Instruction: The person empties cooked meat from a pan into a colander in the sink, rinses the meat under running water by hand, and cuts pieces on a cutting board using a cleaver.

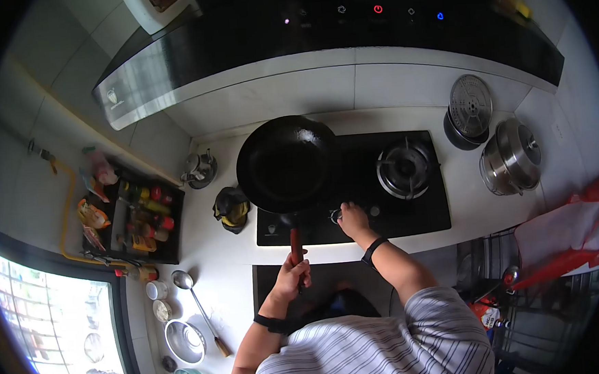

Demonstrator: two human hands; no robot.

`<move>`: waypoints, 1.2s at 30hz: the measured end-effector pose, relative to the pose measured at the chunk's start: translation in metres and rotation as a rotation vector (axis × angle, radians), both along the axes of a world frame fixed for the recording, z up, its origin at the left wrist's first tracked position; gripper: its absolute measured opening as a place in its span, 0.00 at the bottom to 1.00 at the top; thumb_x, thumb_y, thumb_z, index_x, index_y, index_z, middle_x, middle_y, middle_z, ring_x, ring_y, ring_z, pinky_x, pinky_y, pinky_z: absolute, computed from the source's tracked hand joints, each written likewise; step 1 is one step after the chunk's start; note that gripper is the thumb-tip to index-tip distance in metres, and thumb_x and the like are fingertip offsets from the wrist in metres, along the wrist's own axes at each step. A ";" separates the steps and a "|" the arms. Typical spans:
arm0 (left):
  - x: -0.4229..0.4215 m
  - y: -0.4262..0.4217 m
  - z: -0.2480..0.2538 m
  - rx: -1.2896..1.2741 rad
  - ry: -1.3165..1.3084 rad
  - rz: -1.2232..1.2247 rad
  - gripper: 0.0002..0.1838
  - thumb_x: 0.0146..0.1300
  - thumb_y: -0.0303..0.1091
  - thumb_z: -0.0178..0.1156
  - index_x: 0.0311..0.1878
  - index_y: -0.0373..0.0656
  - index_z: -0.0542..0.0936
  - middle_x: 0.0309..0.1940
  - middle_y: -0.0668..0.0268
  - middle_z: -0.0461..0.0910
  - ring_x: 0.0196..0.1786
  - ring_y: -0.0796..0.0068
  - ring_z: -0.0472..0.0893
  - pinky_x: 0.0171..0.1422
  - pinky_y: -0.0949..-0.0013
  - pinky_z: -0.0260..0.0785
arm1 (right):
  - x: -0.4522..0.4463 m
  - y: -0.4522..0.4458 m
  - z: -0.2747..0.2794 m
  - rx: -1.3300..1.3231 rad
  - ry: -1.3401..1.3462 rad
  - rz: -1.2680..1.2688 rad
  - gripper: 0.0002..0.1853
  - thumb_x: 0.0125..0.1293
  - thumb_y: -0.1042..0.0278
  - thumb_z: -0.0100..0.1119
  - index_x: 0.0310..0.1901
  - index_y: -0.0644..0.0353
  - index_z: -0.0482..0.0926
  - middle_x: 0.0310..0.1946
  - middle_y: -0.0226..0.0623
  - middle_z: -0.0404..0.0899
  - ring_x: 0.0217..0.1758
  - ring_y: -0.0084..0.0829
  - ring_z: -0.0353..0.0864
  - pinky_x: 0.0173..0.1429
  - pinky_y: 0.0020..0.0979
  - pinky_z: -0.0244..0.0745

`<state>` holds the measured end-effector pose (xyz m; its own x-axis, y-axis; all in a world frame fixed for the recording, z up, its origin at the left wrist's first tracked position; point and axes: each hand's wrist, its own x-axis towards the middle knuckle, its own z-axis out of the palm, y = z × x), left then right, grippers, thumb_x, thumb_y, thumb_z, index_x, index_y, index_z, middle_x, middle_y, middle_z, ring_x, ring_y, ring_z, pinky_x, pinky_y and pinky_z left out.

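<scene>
A black wok [286,164] sits over the left side of the black gas stove [357,231], its brown handle pointing toward me. My left hand [292,275] is wrapped round that handle. On the stove's front part, my right hand [352,220] has its fingers closed on a control knob [335,216], which they partly cover. The right burner [406,169] carries no pan. A black and yellow cloth [232,209] lies just left of the wok.
A range hood [331,34] hangs above the stove. Steel pots [512,157] stand at the right. At the left are a rack of condiments [147,217], a ladle [201,309], a metal bowl [185,341] and a kettle [200,170].
</scene>
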<state>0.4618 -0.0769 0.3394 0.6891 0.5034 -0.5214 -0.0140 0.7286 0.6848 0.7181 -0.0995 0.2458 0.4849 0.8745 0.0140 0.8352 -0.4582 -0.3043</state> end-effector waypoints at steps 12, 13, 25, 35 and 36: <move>-0.015 0.008 -0.019 0.088 0.013 0.022 0.33 0.65 0.42 0.55 0.69 0.51 0.52 0.39 0.63 0.72 0.31 0.76 0.74 0.33 0.70 0.71 | -0.013 -0.007 0.007 0.267 -0.049 0.042 0.22 0.48 0.69 0.64 0.47 0.58 0.72 0.39 0.44 0.74 0.45 0.46 0.73 0.50 0.43 0.69; -0.029 0.010 -0.032 0.143 0.068 -0.021 0.38 0.64 0.45 0.56 0.71 0.52 0.46 0.48 0.60 0.72 0.38 0.73 0.76 0.41 0.68 0.72 | -0.025 -0.013 0.014 0.330 -0.052 0.061 0.22 0.47 0.71 0.63 0.47 0.58 0.71 0.38 0.45 0.74 0.46 0.47 0.72 0.50 0.44 0.67; -0.419 -0.149 -0.064 0.365 0.731 1.648 0.15 0.55 0.22 0.52 0.47 0.39 0.74 0.33 0.65 0.77 0.30 0.79 0.77 0.29 0.77 0.68 | -0.173 -0.123 -0.064 -0.246 0.396 0.889 0.08 0.49 0.75 0.54 0.34 0.58 0.75 0.31 0.42 0.75 0.38 0.43 0.74 0.43 0.41 0.70; -0.805 -0.265 -0.124 0.231 1.212 1.924 0.35 0.47 0.35 0.63 0.59 0.30 0.67 0.54 0.46 0.72 0.58 0.58 0.73 0.62 0.64 0.63 | -0.368 -0.177 -0.075 -0.189 0.290 0.948 0.06 0.49 0.76 0.53 0.31 0.60 0.76 0.29 0.43 0.77 0.34 0.43 0.77 0.40 0.38 0.72; -0.838 -0.265 -0.148 0.272 1.281 1.868 0.39 0.46 0.37 0.65 0.60 0.27 0.64 0.55 0.43 0.71 0.59 0.54 0.71 0.63 0.62 0.62 | -0.381 -0.192 -0.086 -0.195 0.274 0.919 0.07 0.47 0.76 0.54 0.30 0.60 0.77 0.27 0.42 0.78 0.31 0.42 0.78 0.38 0.37 0.74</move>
<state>-0.3761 -0.3422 0.1914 -0.9960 0.0888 0.0081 0.0390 0.3522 0.9351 0.3374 -0.2914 0.1594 -0.4221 0.8881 -0.1823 0.8035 0.2733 -0.5288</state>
